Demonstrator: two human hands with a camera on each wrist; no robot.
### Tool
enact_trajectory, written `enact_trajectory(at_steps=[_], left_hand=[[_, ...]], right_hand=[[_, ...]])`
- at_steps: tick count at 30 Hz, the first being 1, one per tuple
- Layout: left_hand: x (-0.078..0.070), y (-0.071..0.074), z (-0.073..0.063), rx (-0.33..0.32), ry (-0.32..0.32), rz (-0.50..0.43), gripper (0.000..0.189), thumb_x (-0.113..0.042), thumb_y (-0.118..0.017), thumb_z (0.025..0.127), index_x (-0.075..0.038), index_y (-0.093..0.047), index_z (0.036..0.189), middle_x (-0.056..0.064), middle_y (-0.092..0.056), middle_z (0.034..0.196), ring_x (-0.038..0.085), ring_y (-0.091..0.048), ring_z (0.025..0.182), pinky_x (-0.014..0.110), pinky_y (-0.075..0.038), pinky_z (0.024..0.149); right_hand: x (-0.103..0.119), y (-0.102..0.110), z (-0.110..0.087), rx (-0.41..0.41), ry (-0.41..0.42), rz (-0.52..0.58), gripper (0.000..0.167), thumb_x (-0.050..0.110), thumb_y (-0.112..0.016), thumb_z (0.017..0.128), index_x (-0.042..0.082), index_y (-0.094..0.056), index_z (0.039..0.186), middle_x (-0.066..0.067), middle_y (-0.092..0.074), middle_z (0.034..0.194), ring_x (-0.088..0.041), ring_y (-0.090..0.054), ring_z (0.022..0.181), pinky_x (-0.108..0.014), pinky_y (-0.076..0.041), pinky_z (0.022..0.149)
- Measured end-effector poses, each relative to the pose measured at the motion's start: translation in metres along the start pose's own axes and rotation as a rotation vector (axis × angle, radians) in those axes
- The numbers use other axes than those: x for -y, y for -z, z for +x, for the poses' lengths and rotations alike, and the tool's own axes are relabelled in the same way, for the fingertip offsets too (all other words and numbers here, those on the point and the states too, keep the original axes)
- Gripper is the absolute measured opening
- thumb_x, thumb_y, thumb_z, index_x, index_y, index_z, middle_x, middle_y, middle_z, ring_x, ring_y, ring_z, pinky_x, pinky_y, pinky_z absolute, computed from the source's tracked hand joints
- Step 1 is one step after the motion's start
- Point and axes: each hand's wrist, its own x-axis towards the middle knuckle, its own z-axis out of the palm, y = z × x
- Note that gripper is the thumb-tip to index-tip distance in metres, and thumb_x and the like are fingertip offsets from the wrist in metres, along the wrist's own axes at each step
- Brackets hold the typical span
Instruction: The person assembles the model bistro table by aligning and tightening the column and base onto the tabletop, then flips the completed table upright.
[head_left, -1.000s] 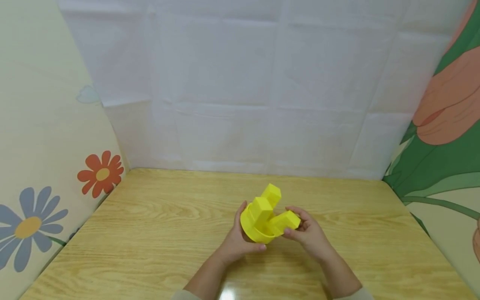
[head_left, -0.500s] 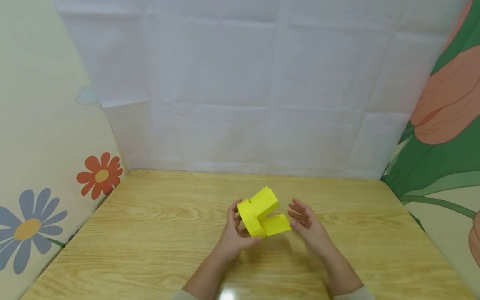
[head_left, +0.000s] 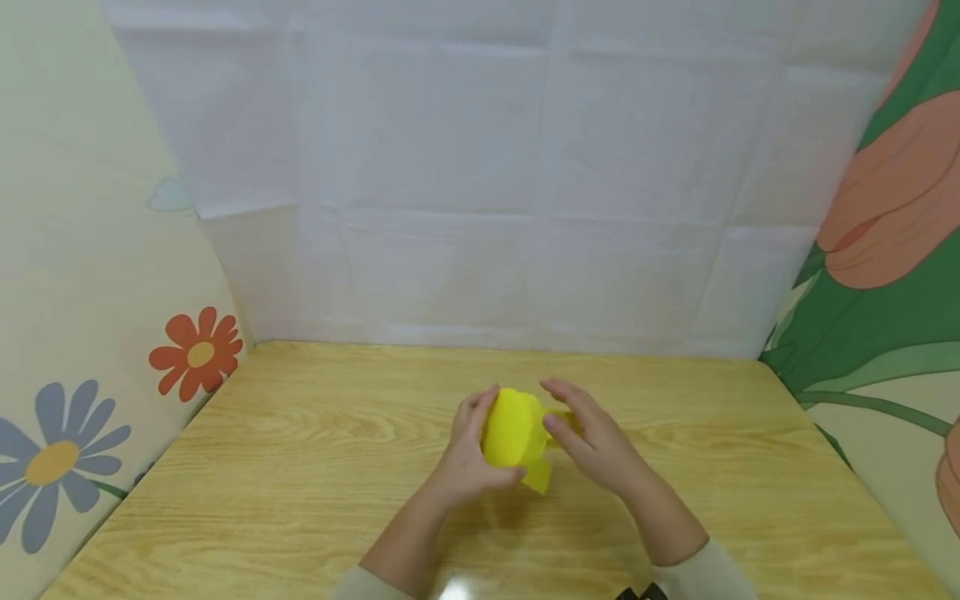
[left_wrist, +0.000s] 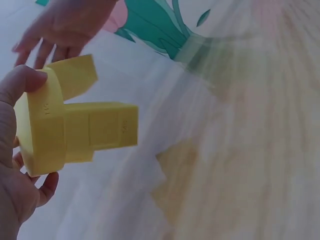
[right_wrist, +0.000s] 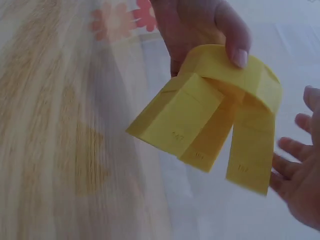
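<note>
A yellow plastic piece [head_left: 512, 427] with a round cup-like base and several blocky prongs is held above the wooden table. My left hand [head_left: 468, 454] grips its round base, the thumb lying on the rim, as the left wrist view shows of the yellow piece [left_wrist: 47, 125]. Raised numbers mark the prongs [right_wrist: 177, 117] in the right wrist view, too small to read surely. Beside the prongs is my right hand [head_left: 596, 442], its fingers extended; whether the fingertips touch the piece cannot be told. The base now faces the head camera, hiding most of the prongs.
The wood-grain table [head_left: 322, 467] spreads under both hands. A creased white sheet [head_left: 450, 167] hangs behind it. Flower-printed walls stand at the left [head_left: 75, 250] and right [head_left: 885, 333]. A small black object [head_left: 642, 592] shows at the bottom edge near the right sleeve.
My left hand has turned the yellow piece so its base faces the head camera and its prongs point away. My right hand released a prong, drew back, then moved in beside the piece again.
</note>
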Motion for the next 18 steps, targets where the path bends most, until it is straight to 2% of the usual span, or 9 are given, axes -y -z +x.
enact_trajectory(at_steps=[3, 6, 8, 12, 18], left_hand=[[-0.006, 0.002, 0.005, 0.055, -0.013, 0.101, 0.111, -0.027, -0.081, 0.059, -0.011, -0.026, 0.155, 0.013, -0.029, 0.151, 0.031, -0.038, 0.128, 0.05, -0.044, 0.098], [-0.011, 0.002, 0.009, 0.091, -0.007, 0.164, 0.111, -0.03, -0.079, 0.06, -0.011, -0.026, 0.155, 0.011, -0.029, 0.152, 0.028, -0.035, 0.129, 0.049, -0.044, 0.097], [-0.011, 0.002, 0.011, 0.098, -0.001, 0.177, 0.111, -0.031, -0.078, 0.06, -0.011, -0.025, 0.156, 0.011, -0.029, 0.153, 0.028, -0.035, 0.129, 0.049, -0.044, 0.097], [-0.009, 0.001, 0.014, 0.104, 0.019, 0.161, 0.111, -0.029, -0.079, 0.06, -0.011, -0.025, 0.156, 0.012, -0.029, 0.154, 0.029, -0.037, 0.129, 0.051, -0.044, 0.098], [-0.002, -0.003, 0.018, 0.106, 0.063, 0.067, 0.109, -0.027, -0.084, 0.066, -0.013, -0.024, 0.156, 0.015, -0.025, 0.159, 0.037, -0.036, 0.136, 0.058, -0.041, 0.105]], right_hand=[[0.0, -0.004, 0.004, 0.093, -0.075, 0.058, 0.051, 0.029, -0.044, 0.105, 0.01, -0.034, 0.152, -0.017, -0.046, 0.148, -0.035, -0.056, 0.122, -0.044, -0.054, 0.095], [-0.004, -0.009, 0.005, 0.112, -0.118, 0.114, 0.053, 0.029, -0.042, 0.106, 0.006, -0.031, 0.153, -0.019, -0.048, 0.145, -0.031, -0.059, 0.118, -0.036, -0.055, 0.093], [-0.007, -0.013, 0.004, 0.093, -0.14, 0.145, 0.054, 0.029, -0.042, 0.105, 0.006, -0.031, 0.153, -0.019, -0.045, 0.149, -0.032, -0.056, 0.122, -0.037, -0.053, 0.097], [-0.017, -0.021, 0.001, 0.046, -0.2, 0.203, 0.056, 0.029, -0.045, 0.104, 0.01, -0.028, 0.154, -0.016, -0.037, 0.155, -0.036, -0.048, 0.132, -0.046, -0.046, 0.106], [-0.031, -0.026, -0.003, -0.007, -0.245, 0.244, 0.064, 0.026, -0.054, 0.101, 0.012, -0.024, 0.156, -0.016, -0.032, 0.158, -0.039, -0.041, 0.139, -0.053, -0.035, 0.113]])
